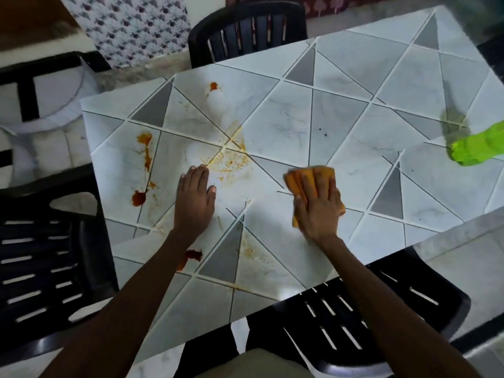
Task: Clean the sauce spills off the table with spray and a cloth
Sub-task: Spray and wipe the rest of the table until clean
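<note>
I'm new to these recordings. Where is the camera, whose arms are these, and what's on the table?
No machine here: a person wears one camera on the head, looking down, so both arms are theirs. The left hand rests flat on the patterned table. The right hand presses an orange cloth onto it. Sauce spills show: a long streak at the left, a spot farther back, a blob by the left forearm. The green object at the right edge is too blurred to name.

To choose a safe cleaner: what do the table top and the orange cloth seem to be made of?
Table top: probably plastic or laminate with printed marble-tile pattern; smooth, with glare near its front edge. Orange cloth: soft fabric, perhaps microfibre; matte, folds under the right hand.
</note>
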### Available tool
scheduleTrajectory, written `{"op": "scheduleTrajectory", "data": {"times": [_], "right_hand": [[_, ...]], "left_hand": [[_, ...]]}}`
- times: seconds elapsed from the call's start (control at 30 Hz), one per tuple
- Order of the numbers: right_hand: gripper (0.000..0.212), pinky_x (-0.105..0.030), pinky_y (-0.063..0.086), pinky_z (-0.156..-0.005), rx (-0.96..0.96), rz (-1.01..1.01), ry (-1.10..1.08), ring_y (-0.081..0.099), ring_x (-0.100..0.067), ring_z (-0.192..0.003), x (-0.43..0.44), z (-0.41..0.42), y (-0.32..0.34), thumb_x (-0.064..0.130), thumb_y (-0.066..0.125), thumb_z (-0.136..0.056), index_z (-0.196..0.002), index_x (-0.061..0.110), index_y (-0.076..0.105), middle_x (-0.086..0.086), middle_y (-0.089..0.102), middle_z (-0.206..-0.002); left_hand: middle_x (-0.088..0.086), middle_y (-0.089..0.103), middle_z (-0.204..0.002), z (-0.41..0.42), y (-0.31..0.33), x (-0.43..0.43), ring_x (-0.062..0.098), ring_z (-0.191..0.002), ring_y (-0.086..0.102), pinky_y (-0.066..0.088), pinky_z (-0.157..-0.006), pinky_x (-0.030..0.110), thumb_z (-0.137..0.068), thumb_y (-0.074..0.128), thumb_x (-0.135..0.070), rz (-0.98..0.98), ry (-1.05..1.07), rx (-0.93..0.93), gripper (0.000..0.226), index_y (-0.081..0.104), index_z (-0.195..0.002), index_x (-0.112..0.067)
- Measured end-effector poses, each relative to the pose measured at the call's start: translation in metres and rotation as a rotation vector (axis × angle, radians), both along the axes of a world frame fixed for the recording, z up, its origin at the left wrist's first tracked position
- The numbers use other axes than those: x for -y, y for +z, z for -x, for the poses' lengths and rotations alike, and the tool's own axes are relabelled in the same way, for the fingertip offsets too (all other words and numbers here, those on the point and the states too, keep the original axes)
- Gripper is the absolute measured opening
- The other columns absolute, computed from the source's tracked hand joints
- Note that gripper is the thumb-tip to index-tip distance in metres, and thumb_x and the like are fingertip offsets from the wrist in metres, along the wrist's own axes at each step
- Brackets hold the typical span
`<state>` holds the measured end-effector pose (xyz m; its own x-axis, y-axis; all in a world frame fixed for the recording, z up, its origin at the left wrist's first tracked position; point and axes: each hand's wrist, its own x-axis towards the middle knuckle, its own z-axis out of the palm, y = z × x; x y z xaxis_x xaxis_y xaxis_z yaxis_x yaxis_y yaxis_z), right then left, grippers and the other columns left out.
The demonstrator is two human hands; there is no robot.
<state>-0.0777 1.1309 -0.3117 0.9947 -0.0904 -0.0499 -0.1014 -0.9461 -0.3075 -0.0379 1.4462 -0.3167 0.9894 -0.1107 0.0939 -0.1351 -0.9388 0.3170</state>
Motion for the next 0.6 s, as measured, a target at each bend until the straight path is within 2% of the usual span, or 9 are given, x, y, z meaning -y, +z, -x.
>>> {"op": "scheduleTrajectory", "data": {"times": [0.07, 0.13, 0.2, 0.27, 0.33, 0.4, 0.47, 0.53, 0.6], "right_hand": [[0.059, -0.061, 0.023, -0.117, 0.011, 0.0, -0.067, 0.015, -0.045, -0.151, -0.046, -0.046, -0.001, 0.047, 0.038, -0.101, -0.157, 0.03, 0.03, -0.011, 0.025, -0.164], [0.059, -0.062, 0.024, -0.116, 0.025, 0.0, 0.054, 0.017, -0.044, -0.151, -0.097, -0.061, -0.002, 0.044, 0.041, -0.1, -0.157, 0.03, 0.031, -0.01, 0.027, -0.164], [0.058, -0.059, 0.026, -0.116, 0.049, -0.002, 0.263, 0.015, -0.041, -0.152, -0.128, -0.039, -0.002, 0.041, 0.047, -0.099, -0.155, 0.031, 0.035, -0.007, 0.028, -0.164], [0.057, -0.056, 0.022, -0.12, 0.04, -0.064, 0.452, 0.01, -0.036, -0.155, -0.123, -0.005, 0.001, 0.039, 0.048, -0.101, -0.156, 0.034, 0.033, -0.001, 0.024, -0.166], [0.057, -0.057, 0.021, -0.121, 0.015, -0.081, 0.498, 0.01, -0.032, -0.155, -0.095, 0.019, -0.001, 0.041, 0.048, -0.102, -0.156, 0.038, 0.03, 0.003, 0.021, -0.167], [0.058, -0.059, 0.028, -0.117, -0.038, -0.047, 0.372, 0.015, -0.034, -0.154, -0.06, 0.014, 0.0, 0.046, 0.048, -0.1, -0.155, 0.04, 0.031, 0.005, 0.019, -0.167], [0.057, -0.059, 0.03, -0.115, -0.044, -0.003, 0.158, 0.018, -0.039, -0.152, -0.044, -0.025, -0.002, 0.049, 0.043, -0.1, -0.155, 0.036, 0.035, 0.0, 0.024, -0.166], [0.059, -0.059, 0.026, -0.117, 0.005, 0.021, 0.007, 0.017, -0.043, -0.15, -0.056, -0.08, -0.002, 0.049, 0.039, -0.099, -0.155, 0.031, 0.036, -0.006, 0.026, -0.165], [0.06, -0.061, 0.021, -0.118, 0.027, 0.034, -0.001, 0.012, -0.044, -0.151, -0.092, -0.131, -0.004, 0.05, 0.035, -0.1, -0.156, 0.032, 0.032, -0.007, 0.025, -0.165]], "left_hand": [[0.014, 0.047, -0.149, -0.005, 0.001, -0.003, 0.029, -0.143, 0.036, 0.025, -0.119, 0.047, -0.102, 0.045, -0.024, 0.032, 0.026, 0.032, 0.047, 0.046, -0.143, -0.002], [0.014, 0.047, -0.148, -0.015, 0.001, -0.009, 0.029, -0.143, 0.036, 0.025, -0.119, 0.047, -0.101, 0.046, -0.023, 0.046, 0.038, 0.052, 0.047, 0.046, -0.143, -0.002], [0.014, 0.045, -0.15, -0.028, 0.0, -0.016, 0.028, -0.144, 0.033, 0.024, -0.12, 0.046, -0.101, 0.045, -0.023, 0.056, 0.046, 0.05, 0.049, 0.043, -0.145, -0.002], [0.014, 0.042, -0.152, -0.045, -0.001, -0.027, 0.028, -0.146, 0.03, 0.022, -0.12, 0.045, -0.101, 0.044, -0.026, 0.075, 0.066, 0.033, 0.051, 0.04, -0.147, -0.002], [0.015, 0.039, -0.154, -0.065, -0.003, -0.038, 0.028, -0.147, 0.029, 0.023, -0.12, 0.045, -0.101, 0.043, -0.029, 0.084, 0.072, 0.025, 0.055, 0.038, -0.148, -0.001], [0.016, 0.037, -0.155, -0.083, -0.006, -0.047, 0.029, -0.147, 0.028, 0.024, -0.12, 0.046, -0.101, 0.042, -0.032, 0.077, 0.06, 0.025, 0.058, 0.037, -0.149, 0.0], [0.016, 0.034, -0.157, -0.095, -0.01, -0.051, 0.029, -0.147, 0.028, 0.024, -0.12, 0.046, -0.1, 0.042, -0.033, 0.075, 0.049, 0.017, 0.06, 0.035, -0.15, 0.0], [0.015, 0.031, -0.158, -0.098, -0.012, -0.05, 0.029, -0.148, 0.027, 0.021, -0.121, 0.045, -0.099, 0.039, -0.033, 0.045, 0.047, 0.001, 0.061, 0.032, -0.151, -0.001], [0.014, 0.029, -0.16, -0.097, -0.015, -0.049, 0.027, -0.148, 0.025, 0.02, -0.122, 0.044, -0.1, 0.038, -0.032, -0.015, 0.054, -0.008, 0.061, 0.029, -0.152, -0.003]]}}
